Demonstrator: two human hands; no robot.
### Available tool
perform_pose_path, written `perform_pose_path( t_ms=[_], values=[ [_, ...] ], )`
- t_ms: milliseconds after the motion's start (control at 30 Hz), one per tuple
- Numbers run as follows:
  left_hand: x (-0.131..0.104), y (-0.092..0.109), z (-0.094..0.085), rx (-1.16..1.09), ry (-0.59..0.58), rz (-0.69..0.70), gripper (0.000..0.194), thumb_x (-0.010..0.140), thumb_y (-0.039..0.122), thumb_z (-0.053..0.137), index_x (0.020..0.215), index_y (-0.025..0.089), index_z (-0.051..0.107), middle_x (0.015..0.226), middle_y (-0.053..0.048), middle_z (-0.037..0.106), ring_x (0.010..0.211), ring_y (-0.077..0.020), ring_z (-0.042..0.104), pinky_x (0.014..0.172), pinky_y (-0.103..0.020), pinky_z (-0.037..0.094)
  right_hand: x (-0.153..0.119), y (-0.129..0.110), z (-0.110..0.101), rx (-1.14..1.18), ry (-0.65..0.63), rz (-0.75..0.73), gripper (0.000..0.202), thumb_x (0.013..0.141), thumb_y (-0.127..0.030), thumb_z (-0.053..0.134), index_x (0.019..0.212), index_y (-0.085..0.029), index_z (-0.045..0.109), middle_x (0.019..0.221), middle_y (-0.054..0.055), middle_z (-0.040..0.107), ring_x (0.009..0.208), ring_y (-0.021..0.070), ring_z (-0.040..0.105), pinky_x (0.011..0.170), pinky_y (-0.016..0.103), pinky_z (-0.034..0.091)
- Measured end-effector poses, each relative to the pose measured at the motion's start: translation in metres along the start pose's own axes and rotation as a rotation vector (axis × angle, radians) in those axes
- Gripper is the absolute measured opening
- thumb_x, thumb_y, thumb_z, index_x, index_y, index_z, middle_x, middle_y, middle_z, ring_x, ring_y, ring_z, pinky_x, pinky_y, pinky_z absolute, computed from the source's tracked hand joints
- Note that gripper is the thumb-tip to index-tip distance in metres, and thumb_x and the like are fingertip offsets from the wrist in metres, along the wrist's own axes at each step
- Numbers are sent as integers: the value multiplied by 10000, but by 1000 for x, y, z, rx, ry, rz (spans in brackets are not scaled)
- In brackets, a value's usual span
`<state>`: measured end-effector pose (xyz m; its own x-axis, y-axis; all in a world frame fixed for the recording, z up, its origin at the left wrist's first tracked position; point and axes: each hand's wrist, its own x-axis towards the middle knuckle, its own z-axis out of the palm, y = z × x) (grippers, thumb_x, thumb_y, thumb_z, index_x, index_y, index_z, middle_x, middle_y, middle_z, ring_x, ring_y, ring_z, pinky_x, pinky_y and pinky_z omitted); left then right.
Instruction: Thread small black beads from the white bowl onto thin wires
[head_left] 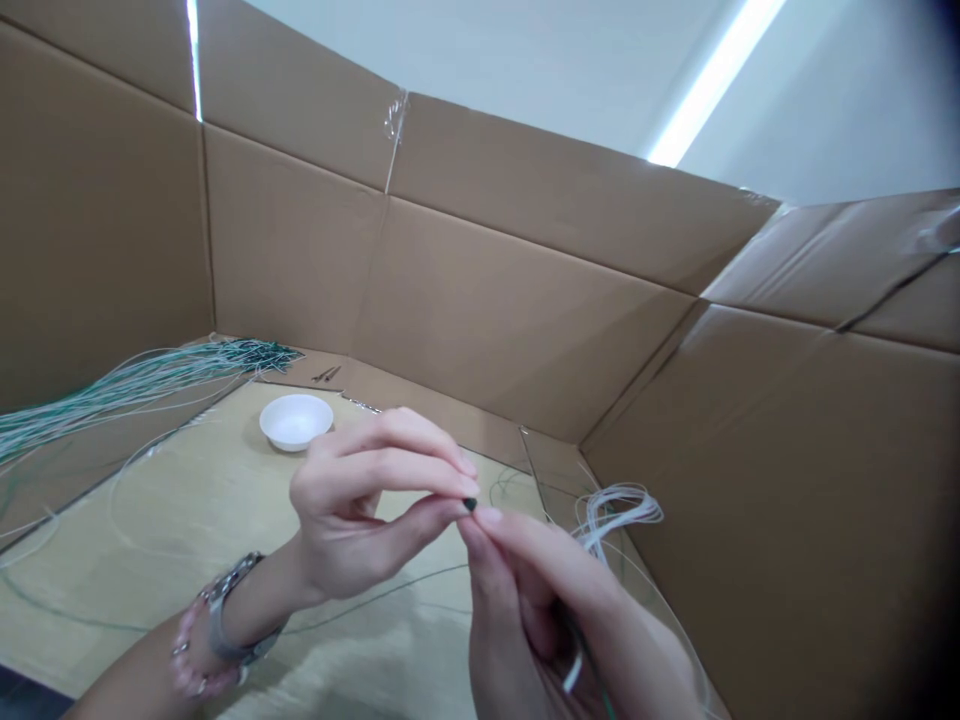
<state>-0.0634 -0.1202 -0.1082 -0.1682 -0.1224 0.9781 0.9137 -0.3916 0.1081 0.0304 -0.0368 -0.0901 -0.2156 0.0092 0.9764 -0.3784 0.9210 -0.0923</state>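
A small black piece [470,504] sits between the thumb and fingertips of my left hand [367,495], which is closed in a pinch. Right against it, the thumb and index finger of my right hand [562,610] are pressed together. A thin dark green wire [606,700] runs through my right hand and comes out below the palm. A short white strip [574,672] also shows under those fingers. Whether the wire joins the black piece is hidden by the fingertips. Another thin green wire [390,592] passes behind both hands above the table.
On the pale tabletop [187,520] stands a white bowl [296,422]. A bundle of green and white wires [150,385] lies at the left, near small metal tools [327,374]. Coiled white wires [619,510] lie at the right. Cardboard walls [510,300] enclose the table.
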Motion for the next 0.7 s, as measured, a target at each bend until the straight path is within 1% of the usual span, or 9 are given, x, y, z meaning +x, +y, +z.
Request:
perform_pose_path(
  t_ms=[100,167,267,367,433,500,633,700],
  values=[
    [-2,-1,1,-1,16,-23,27,815,145,654,811,126,673,790,-36,661,702,-104,620,645,-226,525,-2,2,1,22,2,24,239,723,1,672,852,-200,657,512,-89,393,374,21,311,403,154,372],
    [-3,-2,1,4,21,-31,21,810,146,659,815,133,675,789,-34,662,708,-108,619,648,-231,525,-3,2,2,46,13,46,257,711,3,680,857,-208,660,507,-87,398,369,23,325,372,156,343],
    [-4,-3,0,-3,23,-45,30,798,126,667,826,133,676,795,-34,662,723,-112,617,656,-236,526,-4,1,5,62,48,76,221,741,-26,660,844,-221,663,495,-85,386,358,26,315,348,161,312],
    [-6,-4,1,-29,26,-55,55,790,108,672,839,131,680,805,-36,659,744,-112,612,671,-233,523,-4,-1,9,69,118,115,174,778,-57,638,810,-226,668,492,-80,395,369,32,306,366,168,321],
    [-8,-4,4,-88,49,-97,60,794,113,673,846,140,686,806,-32,655,751,-110,609,677,-225,520,-5,0,11,88,143,127,171,779,-57,639,804,-223,672,495,-78,409,384,36,313,378,172,325],
    [-12,-2,10,-210,94,-229,58,810,129,663,848,163,690,809,-22,646,747,-98,603,670,-204,515,-7,4,13,130,134,115,188,769,-47,647,825,-224,679,497,-81,390,396,38,318,383,170,326],
    [-19,4,26,-632,204,-605,94,838,140,636,818,214,691,800,18,621,726,-44,590,668,-120,504,-10,11,17,218,136,81,215,736,-13,669,832,-206,677,508,-87,354,406,31,325,391,159,337],
    [-21,7,30,-819,246,-712,119,834,115,631,787,209,689,786,32,611,715,-23,590,679,-87,504,-11,12,18,240,160,78,210,715,5,683,797,-187,662,510,-90,370,401,25,328,382,158,333]
  ],
)
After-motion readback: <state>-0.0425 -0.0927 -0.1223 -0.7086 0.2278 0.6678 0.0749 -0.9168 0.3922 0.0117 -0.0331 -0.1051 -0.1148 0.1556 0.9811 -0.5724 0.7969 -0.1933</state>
